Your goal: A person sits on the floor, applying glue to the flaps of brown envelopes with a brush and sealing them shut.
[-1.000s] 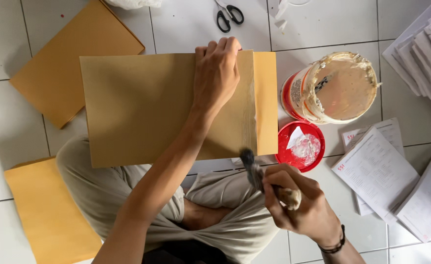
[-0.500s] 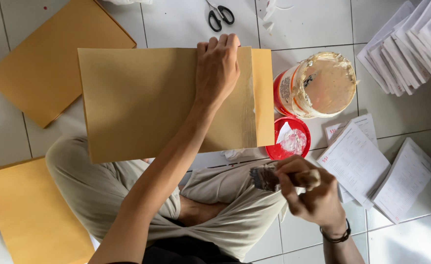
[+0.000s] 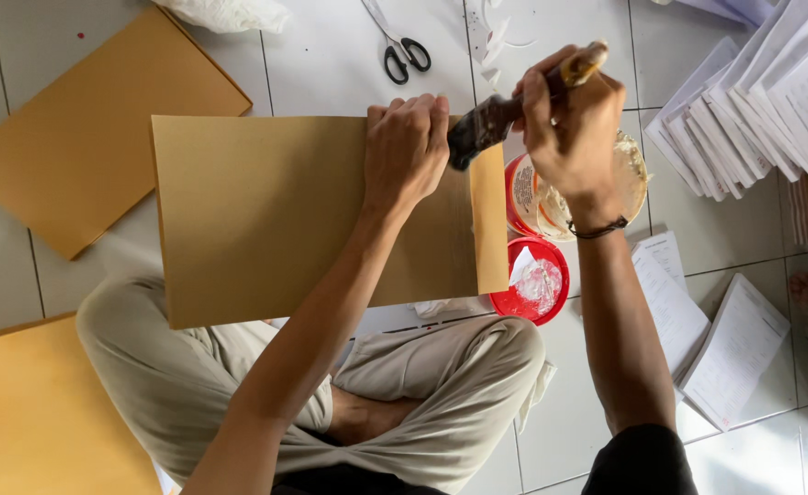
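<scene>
Left hand [image 3: 407,147] pressed flat on large brown paper envelope [image 3: 276,215] across lap, right hand [image 3: 571,110] gripping dark paste brush [image 3: 491,119] at flap; best spread thin, even

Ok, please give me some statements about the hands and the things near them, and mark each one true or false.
1. The left hand presses flat on the brown envelope. True.
2. The right hand holds scissors. False: it grips a brush; the scissors lie untouched on the floor.
3. The red lid lies beside the envelope's flap end. True.
4. The paste tub is closed. False: it stands open.
</scene>
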